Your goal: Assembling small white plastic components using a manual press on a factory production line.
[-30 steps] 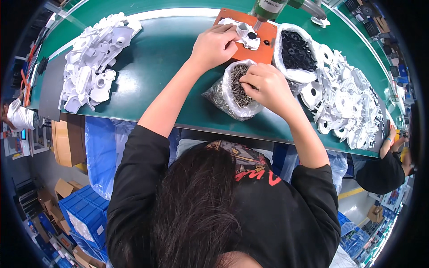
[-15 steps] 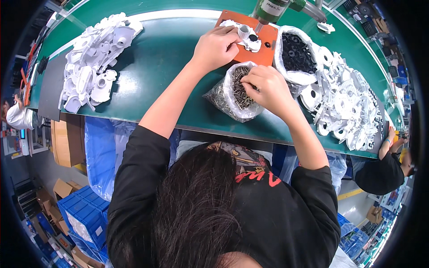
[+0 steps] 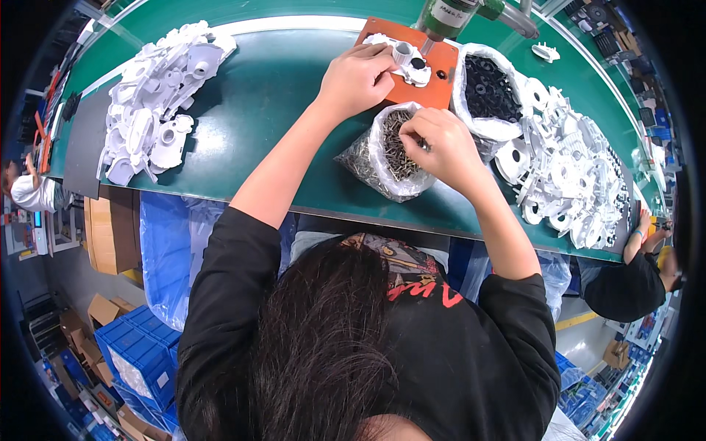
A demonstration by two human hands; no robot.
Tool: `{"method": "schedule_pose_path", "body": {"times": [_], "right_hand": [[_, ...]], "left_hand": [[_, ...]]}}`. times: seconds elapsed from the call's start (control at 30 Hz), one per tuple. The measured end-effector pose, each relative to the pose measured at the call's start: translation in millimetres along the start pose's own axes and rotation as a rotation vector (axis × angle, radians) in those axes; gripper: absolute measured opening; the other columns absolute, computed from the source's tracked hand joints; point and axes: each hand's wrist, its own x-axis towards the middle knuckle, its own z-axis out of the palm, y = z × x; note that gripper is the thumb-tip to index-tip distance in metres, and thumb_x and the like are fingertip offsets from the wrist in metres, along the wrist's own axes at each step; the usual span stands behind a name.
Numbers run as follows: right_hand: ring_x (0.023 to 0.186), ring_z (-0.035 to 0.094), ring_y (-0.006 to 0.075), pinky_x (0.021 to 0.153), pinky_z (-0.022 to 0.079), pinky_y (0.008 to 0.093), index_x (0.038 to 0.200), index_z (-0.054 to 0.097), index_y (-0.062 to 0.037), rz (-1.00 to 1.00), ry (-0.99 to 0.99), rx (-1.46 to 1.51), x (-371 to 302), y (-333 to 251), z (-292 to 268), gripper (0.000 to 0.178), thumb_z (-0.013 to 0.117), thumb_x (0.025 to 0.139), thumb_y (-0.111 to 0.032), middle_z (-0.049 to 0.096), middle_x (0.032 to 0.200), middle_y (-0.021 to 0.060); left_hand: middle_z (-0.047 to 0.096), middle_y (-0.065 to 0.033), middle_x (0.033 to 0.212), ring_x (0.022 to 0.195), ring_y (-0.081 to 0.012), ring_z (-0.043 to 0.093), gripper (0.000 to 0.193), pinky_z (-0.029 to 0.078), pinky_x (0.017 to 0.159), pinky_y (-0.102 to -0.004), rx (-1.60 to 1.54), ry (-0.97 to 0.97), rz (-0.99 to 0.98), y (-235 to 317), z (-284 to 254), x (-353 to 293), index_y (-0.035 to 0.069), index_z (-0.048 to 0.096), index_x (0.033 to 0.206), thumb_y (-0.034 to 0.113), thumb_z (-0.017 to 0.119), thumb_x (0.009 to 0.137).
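My left hand (image 3: 358, 79) is closed on the left edge of a white plastic part (image 3: 402, 56), which lies on an orange fixture block (image 3: 401, 92). A round stub and a black insert (image 3: 418, 63) show on that part. Just nearer to me, a clear plastic bag (image 3: 375, 158) stands rolled open, full of small metal screws (image 3: 397, 163). Over its right side my right hand (image 3: 440, 144) is bent down, thumb and fingers pinched together; whatever they hold is hidden. A green machine head (image 3: 446, 18) with a metal tip hangs above the fixture's far side.
Beside the fixture stands a bag of black parts (image 3: 489, 88). White round parts (image 3: 562, 165) are heaped at the right, other white housings (image 3: 151, 110) at the left. A single white piece (image 3: 545, 51) lies on the green belt beyond. Another person (image 3: 625, 287) works at far right.
The lone white piece on the far belt has shifted right and slightly nearer. My right hand has moved a little to the right over the screws; my left hand stays on the white part.
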Motion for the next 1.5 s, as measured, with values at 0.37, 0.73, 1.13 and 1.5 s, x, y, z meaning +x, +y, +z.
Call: {"method": "schedule_pose_path", "body": {"times": [0.37,0.73,1.13,1.5], "right_hand": [[0.066,0.049,0.0058,0.062,0.042,0.0205,0.086,0.062,0.0017,0.454,-0.077,0.531,10.3,17.9,-27.9,0.011,0.063,0.081,-0.009,0.060,0.076,-0.0003],[0.068,0.051,0.0081,0.064,0.042,0.0224,0.091,0.064,0.0053,0.607,0.013,0.515,46.9,85.7,-28.0,0.026,0.064,0.081,-0.019,0.061,0.075,0.0032],[0.067,0.050,0.0073,0.063,0.040,0.0206,0.088,0.065,0.0031,0.653,-0.095,0.574,55.9,101.4,-23.5,0.019,0.062,0.083,-0.015,0.061,0.076,0.0024],[0.065,0.048,0.0066,0.059,0.037,0.0199,0.083,0.064,0.0002,0.657,-0.129,0.607,60.5,103.2,-22.7,0.015,0.062,0.082,-0.015,0.059,0.073,0.0007]], "left_hand": [[0.065,-0.0093,0.110,0.102,-0.0284,0.061,0.018,0.050,0.083,-0.0373,0.030,0.000,0.001,-0.1,-1.4,-1.3,0.010,0.067,0.090,0.011,0.058,0.076],[0.064,-0.0108,0.110,0.104,-0.0287,0.060,0.020,0.050,0.084,-0.0375,0.046,-0.009,0.002,1.8,-2.6,-0.5,0.011,0.068,0.091,0.011,0.056,0.075],[0.064,-0.0091,0.110,0.102,-0.0291,0.061,0.019,0.050,0.084,-0.0377,0.036,-0.005,0.008,0.2,-1.0,-0.9,0.010,0.067,0.091,0.010,0.056,0.075],[0.064,-0.0093,0.110,0.103,-0.0292,0.060,0.019,0.050,0.084,-0.0379,0.028,-0.018,-0.002,1.3,-1.8,-0.3,0.010,0.067,0.091,0.010,0.056,0.076]]}}
